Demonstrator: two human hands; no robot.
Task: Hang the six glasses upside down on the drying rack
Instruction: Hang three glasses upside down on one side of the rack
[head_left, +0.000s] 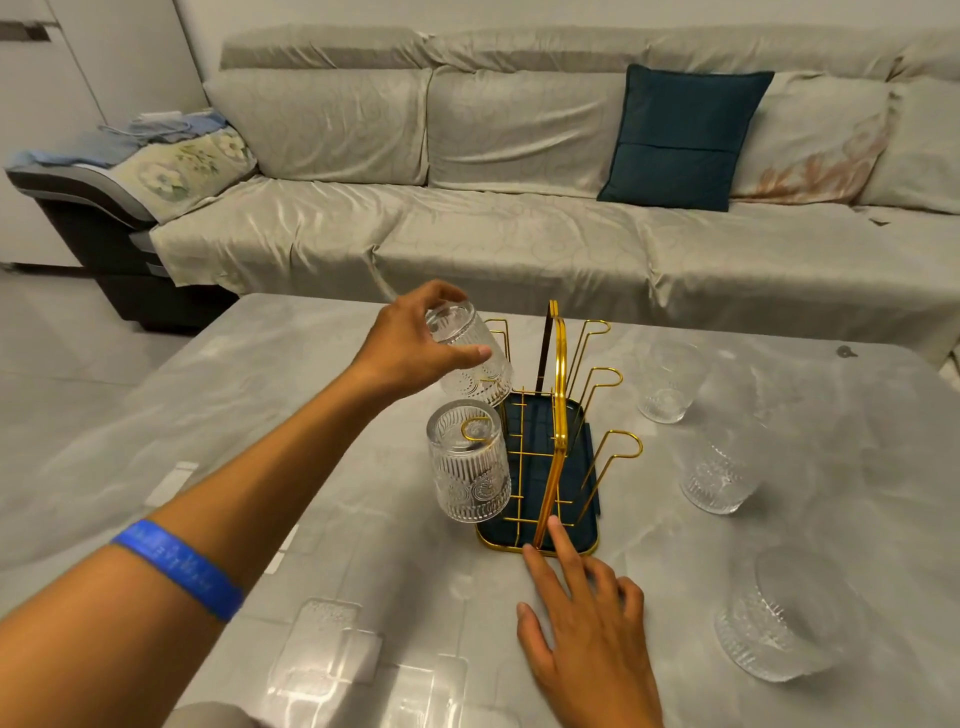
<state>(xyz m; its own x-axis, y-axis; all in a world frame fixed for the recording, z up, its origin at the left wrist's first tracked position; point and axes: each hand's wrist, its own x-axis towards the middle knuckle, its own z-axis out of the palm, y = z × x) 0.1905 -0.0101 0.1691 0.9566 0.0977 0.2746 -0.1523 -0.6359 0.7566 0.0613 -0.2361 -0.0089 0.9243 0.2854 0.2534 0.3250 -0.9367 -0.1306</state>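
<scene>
A gold wire drying rack (558, 395) with a dark tray stands mid-table. One ribbed clear glass (467, 470) hangs upside down on the rack's near left peg. My left hand (415, 343) grips a second glass (475, 364) by its base, mouth down, over the middle left peg. My right hand (587, 618) lies flat with spread fingers, its fingertips touching the rack's near edge. Three glasses stand upright right of the rack: a far glass (667, 387), a middle glass (719, 470) and a near glass (774, 621). The three right pegs are bare.
The grey marbled table (260, 415) carries the rack. A sofa (519, 208) with a pale cover and a dark teal cushion (680, 137) runs along the table's far side. A small dark object (845, 352) lies at the table's far right.
</scene>
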